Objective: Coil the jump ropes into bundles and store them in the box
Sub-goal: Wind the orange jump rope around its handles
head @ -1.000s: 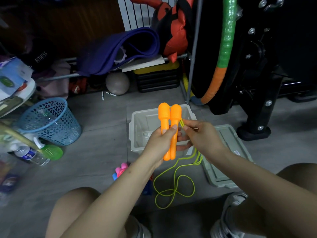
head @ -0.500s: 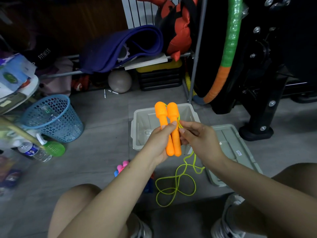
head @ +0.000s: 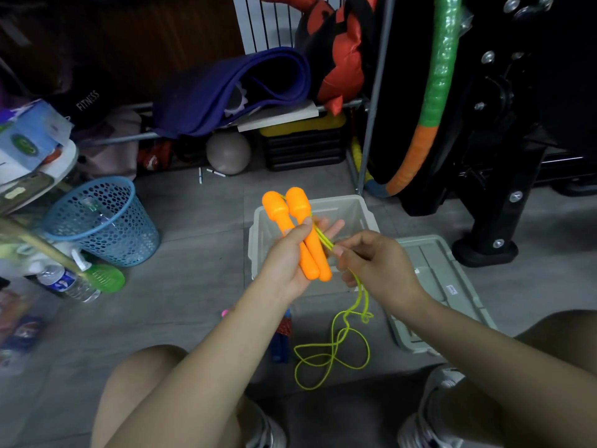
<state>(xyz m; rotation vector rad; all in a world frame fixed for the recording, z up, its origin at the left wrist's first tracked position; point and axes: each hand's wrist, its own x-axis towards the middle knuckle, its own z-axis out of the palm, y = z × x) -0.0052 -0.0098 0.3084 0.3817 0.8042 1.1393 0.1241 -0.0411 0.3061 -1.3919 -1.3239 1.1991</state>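
My left hand (head: 289, 260) holds the two orange handles (head: 298, 234) of a jump rope side by side, upright, thumb pressed across them and fingertips showing behind. My right hand (head: 374, 265) pinches the yellow-green cord (head: 336, 347) just right of the handles. The cord hangs down from there and lies in loose loops on the floor between my knees. Behind the hands stands the open grey box (head: 358, 208). Its lid (head: 442, 286) lies flat on the floor to the right. Another jump rope with pink and blue parts (head: 281, 334) lies on the floor, mostly hidden under my left forearm.
A blue mesh basket (head: 103, 221) stands at left, with a water bottle (head: 69, 282) and a green brush (head: 103, 278) beside it. A grey ball (head: 227, 153), a black and yellow case (head: 305, 143) and a purple mat (head: 232, 88) line the back. A black machine base (head: 484, 250) stands at right.
The handles have tilted left and sunk slightly. My right hand has slid down the cord and away to the right, and the floor loops have shifted.
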